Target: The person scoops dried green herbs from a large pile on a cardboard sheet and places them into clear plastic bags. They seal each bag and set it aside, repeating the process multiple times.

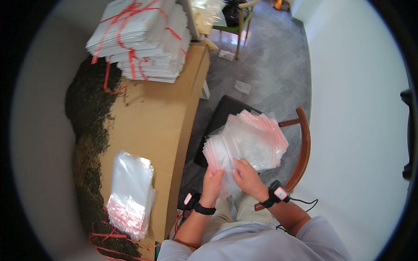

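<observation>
A fanned bunch of clear zip bags (220,152) with red-lined edges is between my two hands. My left hand (213,181) is closed on the bunch's lower left edge, thumb on top. My right hand (247,176) pinches the same bunch along its right side, fingertips near its middle. Just beyond, a larger fanned pile of the same clear bags (257,139) lies on a black chair seat (226,108). The bunch overlaps that pile's left part, and I cannot tell where one ends and the other begins.
To the left stands a tan table (148,117) bearing a stack of clear bags (133,174), a heap of dark loose leaf-like material (89,108) and white sheet bundles (135,35) tied with red ribbon. The chair's curved wooden arm (303,148) is at right, beside a white wall (352,130).
</observation>
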`<state>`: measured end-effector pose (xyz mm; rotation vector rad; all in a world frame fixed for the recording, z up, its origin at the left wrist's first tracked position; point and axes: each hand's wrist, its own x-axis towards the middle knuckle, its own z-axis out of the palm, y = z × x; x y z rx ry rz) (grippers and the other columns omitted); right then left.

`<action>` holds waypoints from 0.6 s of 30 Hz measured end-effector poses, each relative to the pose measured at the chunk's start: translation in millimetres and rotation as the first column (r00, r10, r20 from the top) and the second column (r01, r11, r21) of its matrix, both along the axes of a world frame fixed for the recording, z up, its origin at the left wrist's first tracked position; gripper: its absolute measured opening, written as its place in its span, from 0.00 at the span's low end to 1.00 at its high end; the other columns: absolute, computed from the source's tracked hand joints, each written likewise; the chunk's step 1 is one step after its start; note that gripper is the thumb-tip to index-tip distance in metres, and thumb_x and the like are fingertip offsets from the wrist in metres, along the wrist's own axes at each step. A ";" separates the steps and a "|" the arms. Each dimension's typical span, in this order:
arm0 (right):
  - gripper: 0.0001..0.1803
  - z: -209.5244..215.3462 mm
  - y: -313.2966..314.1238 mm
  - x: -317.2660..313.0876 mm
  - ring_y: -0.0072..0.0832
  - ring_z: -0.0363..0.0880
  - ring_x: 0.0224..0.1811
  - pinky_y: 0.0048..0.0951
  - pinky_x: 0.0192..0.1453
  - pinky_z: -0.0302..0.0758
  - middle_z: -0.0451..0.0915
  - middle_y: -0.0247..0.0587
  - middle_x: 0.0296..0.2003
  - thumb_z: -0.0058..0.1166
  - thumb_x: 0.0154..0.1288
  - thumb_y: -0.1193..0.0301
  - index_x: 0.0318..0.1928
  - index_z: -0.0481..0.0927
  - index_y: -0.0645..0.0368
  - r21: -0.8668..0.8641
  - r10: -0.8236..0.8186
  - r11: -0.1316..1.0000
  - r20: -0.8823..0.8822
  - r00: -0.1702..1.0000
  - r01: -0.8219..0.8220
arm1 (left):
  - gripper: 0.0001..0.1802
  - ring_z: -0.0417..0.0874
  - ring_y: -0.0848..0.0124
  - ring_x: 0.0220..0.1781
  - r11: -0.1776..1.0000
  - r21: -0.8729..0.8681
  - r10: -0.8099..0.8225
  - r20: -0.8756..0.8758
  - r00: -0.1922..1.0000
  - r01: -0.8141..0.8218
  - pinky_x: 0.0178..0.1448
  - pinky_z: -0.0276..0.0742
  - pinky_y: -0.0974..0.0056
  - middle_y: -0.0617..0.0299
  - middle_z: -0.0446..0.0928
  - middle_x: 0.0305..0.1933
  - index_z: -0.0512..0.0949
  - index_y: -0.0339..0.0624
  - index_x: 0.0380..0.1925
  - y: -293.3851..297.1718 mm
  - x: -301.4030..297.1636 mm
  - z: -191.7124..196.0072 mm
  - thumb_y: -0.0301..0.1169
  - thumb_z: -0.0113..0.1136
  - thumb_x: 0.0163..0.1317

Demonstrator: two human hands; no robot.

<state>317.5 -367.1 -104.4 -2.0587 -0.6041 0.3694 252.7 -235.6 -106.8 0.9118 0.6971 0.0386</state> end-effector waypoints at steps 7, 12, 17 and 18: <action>0.33 77.4 16.8 -26.6 0.48 0.69 0.41 0.40 0.46 0.69 0.68 0.53 0.39 0.49 0.50 0.79 0.61 0.63 0.69 -0.059 0.270 0.962 0.120 0.955 -0.265 | 0.16 0.75 0.74 0.46 0.991 0.057 0.114 0.146 0.983 -0.124 0.49 0.72 0.68 0.63 0.74 0.44 0.70 0.37 0.51 -18.1 -19.4 66.2 0.30 0.55 0.64; 0.29 100.2 15.3 -40.8 0.45 0.70 0.44 0.37 0.50 0.69 0.70 0.51 0.42 0.50 0.50 0.78 0.57 0.68 0.68 0.009 0.506 0.856 0.187 0.842 -0.516 | 0.14 0.76 0.77 0.40 0.945 -0.121 0.320 0.144 0.936 -0.304 0.44 0.74 0.69 0.65 0.75 0.41 0.72 0.36 0.48 -13.7 -46.4 74.9 0.28 0.56 0.63; 0.20 107.9 22.0 -26.3 0.39 0.73 0.40 0.31 0.46 0.71 0.73 0.48 0.41 0.52 0.51 0.79 0.49 0.76 0.61 0.274 0.563 0.805 -0.077 0.823 -0.525 | 0.14 0.80 0.68 0.40 0.906 0.226 0.342 0.105 0.934 -0.357 0.44 0.75 0.64 0.58 0.79 0.41 0.72 0.36 0.48 17.6 -77.7 87.3 0.28 0.54 0.62; 0.17 110.4 28.8 -17.2 0.35 0.74 0.38 0.30 0.43 0.72 0.74 0.46 0.42 0.53 0.52 0.80 0.45 0.79 0.59 0.267 0.473 0.842 0.050 0.880 -0.468 | 0.15 0.80 0.68 0.40 0.877 0.428 0.198 0.090 0.976 -0.217 0.44 0.75 0.64 0.57 0.79 0.40 0.72 0.37 0.48 27.3 -86.1 93.7 0.27 0.54 0.61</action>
